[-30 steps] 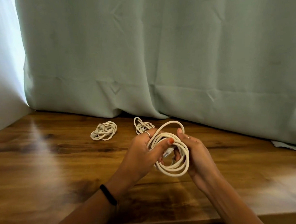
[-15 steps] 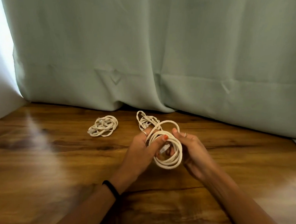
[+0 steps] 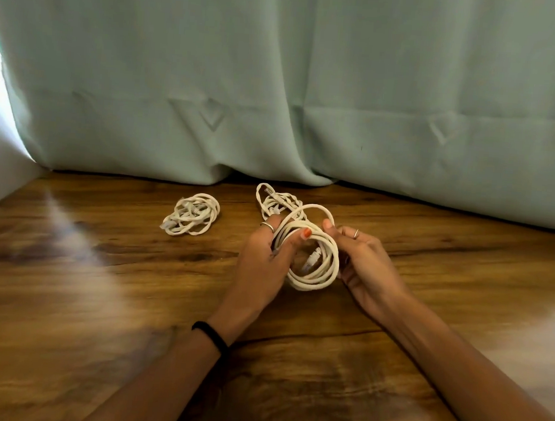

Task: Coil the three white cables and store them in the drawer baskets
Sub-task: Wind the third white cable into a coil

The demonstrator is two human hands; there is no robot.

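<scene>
Holding the coil [image 3: 313,262] with left hand [image 3: 261,261] fingers pinching its loops, right hand [image 3: 369,269] gripping opposite; tuck the plug [image 3: 312,258] inside, keeping loops even

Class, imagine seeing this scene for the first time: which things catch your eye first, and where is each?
At centre, the left hand and right hand grip a coiled white cable above the wooden tabletop. Two more bundled white cables lie behind: one to the left, one just beyond the hands. A pale green curtain fills the background.

Left grip [image 3: 263,258], right grip [image 3: 364,265] curled.
</scene>
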